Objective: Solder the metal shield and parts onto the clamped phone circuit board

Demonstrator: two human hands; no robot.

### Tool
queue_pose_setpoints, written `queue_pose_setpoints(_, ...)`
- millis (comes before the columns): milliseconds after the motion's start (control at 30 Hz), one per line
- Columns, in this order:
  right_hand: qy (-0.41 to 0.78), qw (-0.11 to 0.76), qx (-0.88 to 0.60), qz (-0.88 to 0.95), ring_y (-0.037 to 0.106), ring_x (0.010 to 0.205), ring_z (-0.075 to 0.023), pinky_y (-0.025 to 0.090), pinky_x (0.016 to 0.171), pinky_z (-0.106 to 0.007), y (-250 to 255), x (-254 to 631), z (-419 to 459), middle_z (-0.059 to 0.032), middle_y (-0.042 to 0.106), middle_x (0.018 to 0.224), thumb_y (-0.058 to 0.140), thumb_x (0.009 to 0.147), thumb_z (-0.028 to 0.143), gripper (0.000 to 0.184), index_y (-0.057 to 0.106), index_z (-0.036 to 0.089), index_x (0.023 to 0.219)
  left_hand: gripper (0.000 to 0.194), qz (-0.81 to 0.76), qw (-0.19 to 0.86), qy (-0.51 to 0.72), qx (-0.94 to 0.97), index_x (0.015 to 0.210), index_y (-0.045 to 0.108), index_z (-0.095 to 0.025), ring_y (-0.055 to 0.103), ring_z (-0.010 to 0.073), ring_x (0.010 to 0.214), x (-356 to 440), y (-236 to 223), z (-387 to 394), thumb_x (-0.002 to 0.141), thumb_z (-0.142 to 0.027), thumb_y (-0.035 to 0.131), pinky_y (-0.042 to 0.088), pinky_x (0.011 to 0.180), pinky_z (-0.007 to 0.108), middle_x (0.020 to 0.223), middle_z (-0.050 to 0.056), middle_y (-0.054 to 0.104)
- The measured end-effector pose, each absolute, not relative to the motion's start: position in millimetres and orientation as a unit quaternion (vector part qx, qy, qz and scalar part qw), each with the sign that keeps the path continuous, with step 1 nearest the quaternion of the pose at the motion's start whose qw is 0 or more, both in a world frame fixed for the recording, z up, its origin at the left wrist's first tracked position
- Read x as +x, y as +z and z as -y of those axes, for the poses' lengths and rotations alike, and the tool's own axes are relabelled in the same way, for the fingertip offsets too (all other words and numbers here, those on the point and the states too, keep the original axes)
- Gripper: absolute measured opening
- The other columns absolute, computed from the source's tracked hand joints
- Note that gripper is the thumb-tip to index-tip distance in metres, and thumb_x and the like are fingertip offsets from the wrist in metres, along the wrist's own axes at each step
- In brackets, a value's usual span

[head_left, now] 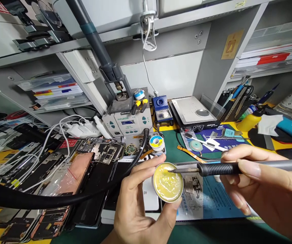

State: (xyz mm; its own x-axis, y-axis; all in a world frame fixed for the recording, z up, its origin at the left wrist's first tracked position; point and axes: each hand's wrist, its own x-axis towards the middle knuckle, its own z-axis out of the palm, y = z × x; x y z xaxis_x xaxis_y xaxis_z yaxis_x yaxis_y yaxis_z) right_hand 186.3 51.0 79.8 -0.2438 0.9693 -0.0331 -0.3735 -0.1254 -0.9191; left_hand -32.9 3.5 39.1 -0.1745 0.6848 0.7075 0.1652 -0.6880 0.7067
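Note:
My left hand (140,200) grips a small round tin of yellow flux paste (168,184) by its rim, tilted so the glossy paste faces me. In my right hand (265,179) is a soldering iron (217,168), held like a pen with its ribbed black grip between thumb and fingers. The iron's tip points left and meets the paste near the tin's upper edge. Below the tin lies a white phone back (151,198) marked "MI". A small circuit board (194,186) rests on the blue and white mat (227,200) behind my right hand.
A thick black hose (84,200) arcs across the left side, over stacked phones and boards (107,150). Behind stand a grey soldering station (128,123), a solder spool (156,141), a hot plate (193,110) and a blue iron stand (161,108). A brush (207,142) lies at right.

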Motion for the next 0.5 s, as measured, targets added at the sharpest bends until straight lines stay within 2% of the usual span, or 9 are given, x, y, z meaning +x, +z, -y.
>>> queue_pose_setpoints(267,0.675,0.500,-0.342,0.421,0.064,0.034,-0.0208,0.051,0.031,-0.026,83.3,176.3,-47.3,-0.0049,0.065,0.051,0.086,0.071,0.038,0.013,0.084,0.026,0.077,0.055,-0.372,0.162,0.672,0.620,0.123,0.051,-0.017,0.071,0.0276,0.114,-30.3,42.6,-4.0,0.074,0.000,0.071,0.061,0.097,0.039,0.123,0.016,0.069)
queue_pose_setpoints(433,0.683,0.492,-0.335,0.424,0.064,0.035,-0.0213,0.051,0.032,-0.027,78.3,175.9,-46.9,-0.0054,0.067,0.053,0.085,0.072,0.038,0.012,0.084,0.028,0.078,0.057,-0.385,0.150,0.671,0.616,0.128,0.052,-0.013,0.067,0.0260,0.120,-32.0,38.6,-3.8,0.075,0.001,0.069,0.057,0.103,0.036,0.126,0.017,0.063)
queue_pose_setpoints(500,0.690,0.489,-0.333,0.417,0.064,0.036,-0.0216,0.050,0.031,-0.026,74.5,177.2,-45.6,-0.0049,0.067,0.053,0.084,0.072,0.038,0.012,0.083,0.028,0.079,0.059,-0.381,0.143,0.670,0.621,0.130,0.051,-0.011,0.065,0.0280,0.122,-33.9,36.2,-4.7,0.074,0.003,0.068,0.057,0.105,0.039,0.128,0.018,0.061)
